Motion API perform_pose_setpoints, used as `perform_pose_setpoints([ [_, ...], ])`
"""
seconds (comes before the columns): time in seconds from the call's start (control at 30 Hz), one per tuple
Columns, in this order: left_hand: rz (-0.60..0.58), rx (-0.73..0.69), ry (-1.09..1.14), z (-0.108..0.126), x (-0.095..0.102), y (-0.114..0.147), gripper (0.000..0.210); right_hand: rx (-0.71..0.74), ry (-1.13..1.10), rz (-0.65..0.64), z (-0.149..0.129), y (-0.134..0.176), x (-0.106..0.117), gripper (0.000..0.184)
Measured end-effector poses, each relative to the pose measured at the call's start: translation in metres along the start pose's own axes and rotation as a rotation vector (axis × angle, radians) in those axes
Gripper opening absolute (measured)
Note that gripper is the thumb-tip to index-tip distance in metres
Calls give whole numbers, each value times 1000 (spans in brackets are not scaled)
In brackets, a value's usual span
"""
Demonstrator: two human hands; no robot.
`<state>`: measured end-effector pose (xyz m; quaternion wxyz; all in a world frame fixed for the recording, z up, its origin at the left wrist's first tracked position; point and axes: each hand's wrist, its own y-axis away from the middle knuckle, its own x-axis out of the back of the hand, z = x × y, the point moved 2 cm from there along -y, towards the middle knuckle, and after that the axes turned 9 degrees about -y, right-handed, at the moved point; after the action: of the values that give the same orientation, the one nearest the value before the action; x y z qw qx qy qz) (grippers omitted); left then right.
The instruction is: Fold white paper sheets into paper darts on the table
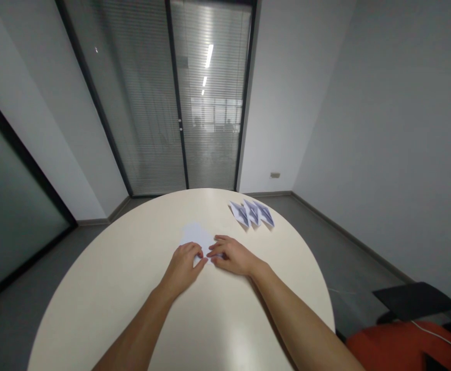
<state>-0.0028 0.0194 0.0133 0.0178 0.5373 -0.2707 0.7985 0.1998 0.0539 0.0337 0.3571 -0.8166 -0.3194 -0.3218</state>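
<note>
A white sheet of paper [195,233] lies on the round table in front of me, its near part covered by my fingers. My left hand [187,262] grips its near left edge, the thumb and curled index finger close together. From the right, my right hand [233,255] holds the same edge between thumb and forefinger, with its other fingers resting on the sheet. The two thumbs almost meet at the near edge, where a small part seems bent up; the exact fold is hidden. Farther right sit three folded paper pieces [252,212] in an overlapping row.
The pale round table [105,288] has a curved edge on all sides. A red chair [395,348] with a dark armrest-like part [414,300] stands at the lower right. Behind the table are a glass partition with blinds [148,118] and grey walls.
</note>
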Motion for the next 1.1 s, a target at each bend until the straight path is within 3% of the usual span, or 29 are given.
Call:
perform_pose_setpoints([
  [0.17, -27, -16, 15, -4, -5, 2, 6, -39, 3, -28, -5, -2, 3, 30],
  [0.33, 51, 24, -38, -11, -12, 5, 19, -73, -21, 3, -1, -1, -1, 28],
  [0.53, 39, 42, -60, -9, -7, 3, 19, -50, 19, 44, 4, 1, -7, 37],
  [0.73, -117, 58, -102, 6, 6, -1, 4, -17, 10, 28, 5, 0, -4, 29],
  [0.97, -248, 11, -280, 26, 21, -1, 19, -36, 23, 38, 7, 1, -3, 25],
  [1.1, -331, 85, -369, 38, 25, -2, 28, -106, 71, 52, 9, 2, 1, 26],
])
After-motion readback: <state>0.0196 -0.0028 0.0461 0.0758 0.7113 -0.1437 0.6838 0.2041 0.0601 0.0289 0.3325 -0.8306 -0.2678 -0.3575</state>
